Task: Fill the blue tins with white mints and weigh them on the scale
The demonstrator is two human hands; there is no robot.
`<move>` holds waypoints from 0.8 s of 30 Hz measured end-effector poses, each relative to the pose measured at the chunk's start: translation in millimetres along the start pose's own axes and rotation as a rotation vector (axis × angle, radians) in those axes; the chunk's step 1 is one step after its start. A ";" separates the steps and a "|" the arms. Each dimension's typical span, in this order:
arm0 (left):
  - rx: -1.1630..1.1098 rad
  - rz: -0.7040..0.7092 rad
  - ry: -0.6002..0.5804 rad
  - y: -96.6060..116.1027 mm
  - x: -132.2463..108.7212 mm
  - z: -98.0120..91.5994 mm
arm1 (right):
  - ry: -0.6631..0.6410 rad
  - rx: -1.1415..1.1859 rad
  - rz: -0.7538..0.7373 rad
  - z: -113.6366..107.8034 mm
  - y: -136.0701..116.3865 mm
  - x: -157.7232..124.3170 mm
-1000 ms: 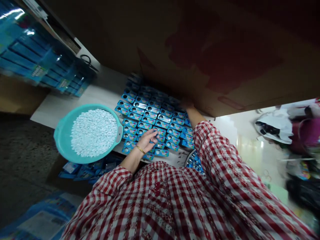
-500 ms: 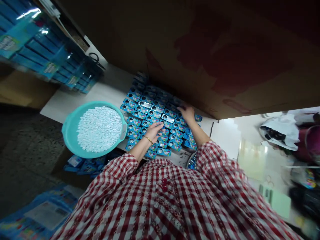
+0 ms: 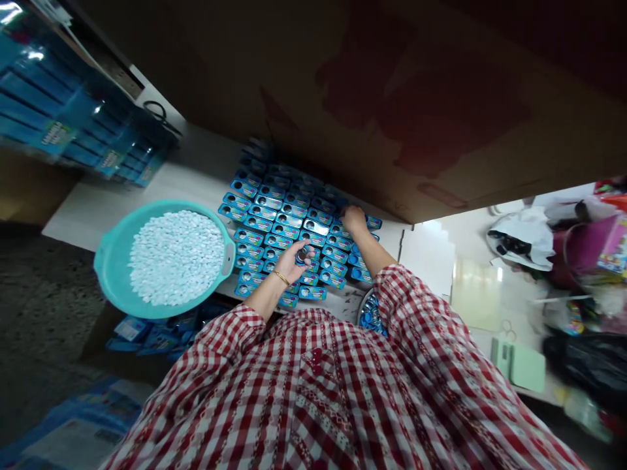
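Rows of small blue tins [image 3: 285, 230] with round openings cover the middle of the white table. My left hand [image 3: 294, 261], with a gold bangle at the wrist, is palm up over the front rows, its fingers curled round a small dark round piece [image 3: 302, 254]. Farther right, my right hand [image 3: 353, 219] reaches down onto the back right rows; its fingertips are hidden, so what it touches cannot be made out. Left of the tins stands a turquoise basin [image 3: 105, 261] holding many small white pieces [image 3: 176, 258].
A round bowl [image 3: 372, 313] of blue and silver pieces sits by my right sleeve. A big cardboard box [image 3: 304, 78] rises behind the tins. Wrapped blue packs [image 3: 73, 111] and black scissors [image 3: 159, 114] lie at upper left; a green scale [image 3: 526, 367] at right.
My left hand has turned palm up, and the dark round piece now shows in it. My right hand has shifted slightly over the back right tins. The whole view has moved a little.
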State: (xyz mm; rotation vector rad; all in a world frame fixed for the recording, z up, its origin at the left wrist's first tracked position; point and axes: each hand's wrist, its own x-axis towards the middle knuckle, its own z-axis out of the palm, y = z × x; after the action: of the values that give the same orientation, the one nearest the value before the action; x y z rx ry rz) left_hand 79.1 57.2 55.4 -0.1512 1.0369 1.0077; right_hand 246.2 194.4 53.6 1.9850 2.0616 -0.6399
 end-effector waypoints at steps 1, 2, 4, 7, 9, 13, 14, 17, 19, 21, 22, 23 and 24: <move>0.006 0.001 -0.016 0.6 -0.7 -0.4 | -0.031 -0.060 0.019 -0.2 -4.6 6.8; 0.017 0.010 -0.020 0.9 -1.5 -0.6 | -0.056 -0.091 0.038 0.3 -9.3 12.9; 0.039 0.040 -0.010 1.4 -3.1 -0.6 | -0.084 -0.106 0.069 1.4 -16.8 23.4; 0.049 0.068 -0.016 2.5 -6.1 -0.5 | -0.124 -0.121 0.089 -1.7 -22.4 34.4; 0.054 0.064 -0.051 3.7 -7.9 -1.7 | -0.128 -0.124 0.081 -6.9 -23.6 34.8; 0.063 0.060 -0.094 5.5 -8.5 -7.8 | -0.052 -0.097 -0.019 -12.2 -24.6 6.3; 0.064 0.059 -0.094 5.5 -8.1 -9.1 | -0.031 -0.073 -0.075 -10.3 -24.9 -6.2; 0.076 0.050 -0.054 3.4 -6.6 -10.2 | -0.050 0.088 -0.441 3.0 -26.3 -47.6; 0.097 0.026 -0.026 0.1 -6.5 -9.2 | -0.120 0.185 -0.723 14.8 -26.6 -71.6; 0.126 -0.031 -0.031 -4.2 -7.2 -8.4 | -0.181 0.197 -0.852 24.5 -24.5 -89.2; 0.140 -0.067 -0.044 -6.4 -7.7 -8.5 | -0.193 0.187 -0.857 27.9 -22.0 -95.3; 0.149 -0.101 -0.059 -8.3 -8.1 -9.0 | -0.195 0.178 -0.847 30.0 -18.6 -99.4; 0.154 -0.130 -0.078 -9.8 -8.4 -9.8 | -0.185 0.178 -0.820 31.0 -14.4 -101.5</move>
State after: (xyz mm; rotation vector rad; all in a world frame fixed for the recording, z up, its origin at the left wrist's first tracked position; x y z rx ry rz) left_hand 79.1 41.1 53.3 -0.0522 1.0162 0.8071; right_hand 234.8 89.7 73.1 1.0083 2.7265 -1.1192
